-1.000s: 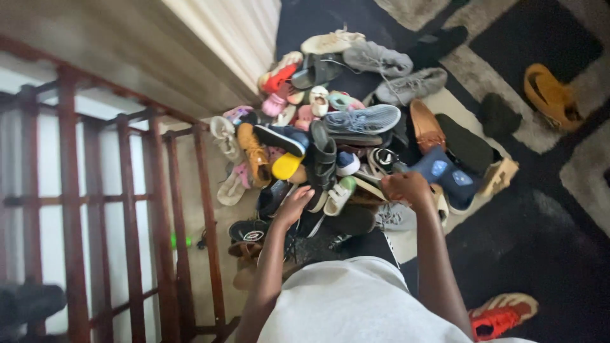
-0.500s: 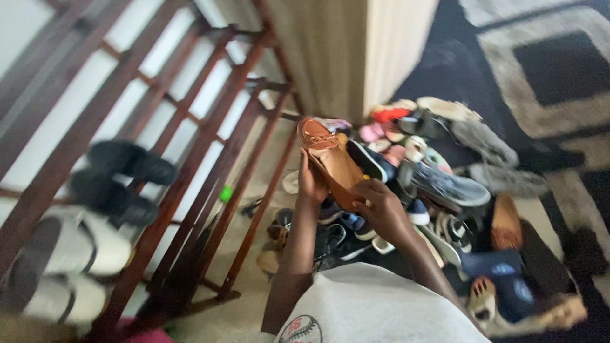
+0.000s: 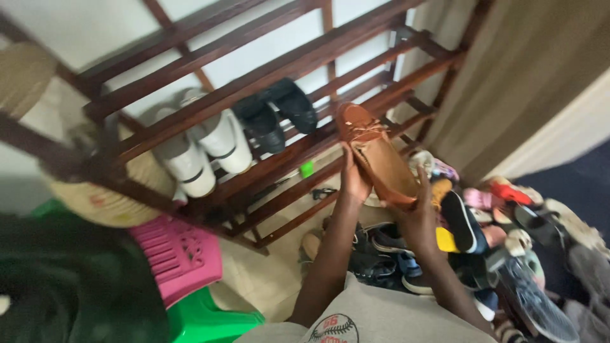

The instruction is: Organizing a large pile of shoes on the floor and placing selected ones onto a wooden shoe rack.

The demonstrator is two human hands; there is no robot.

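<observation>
- Far left: straw hat [image 3: 108,197] hangs against the lower rack; a second woven piece [image 3: 22,73] at the upper left edge, blurred.
- Near left: pink stool [image 3: 181,254] above a green stool [image 3: 203,321]; dark blurred mass at the lower left corner, cannot tell what it is.
- Rack [image 3: 267,70]: dark red wooden slats, running from left to far right, tilted in view.
- On the rack, left of centre: white shoes [image 3: 203,149], a pair, side by side. Just to their right: black shoes [image 3: 279,117], also a pair.
- Small green object [image 3: 307,169] on the floor behind the lower slats; kind unclear.
- Left hand [image 3: 353,181]: fingers curled round the near edge of the brown shoe [image 3: 375,152], gripping it from the left.
- Brown shoe: tan lace-up, held in the air in front of the rack, just right of the black shoes, toe end toward the rack.
- Right hand [image 3: 418,213]: closed on the shoe's heel end, from below and right.
- Shoe pile [image 3: 502,235] on the floor, right of both hands, mixed colours.
- Far right: beige curtain [image 3: 534,76] above the pile.
</observation>
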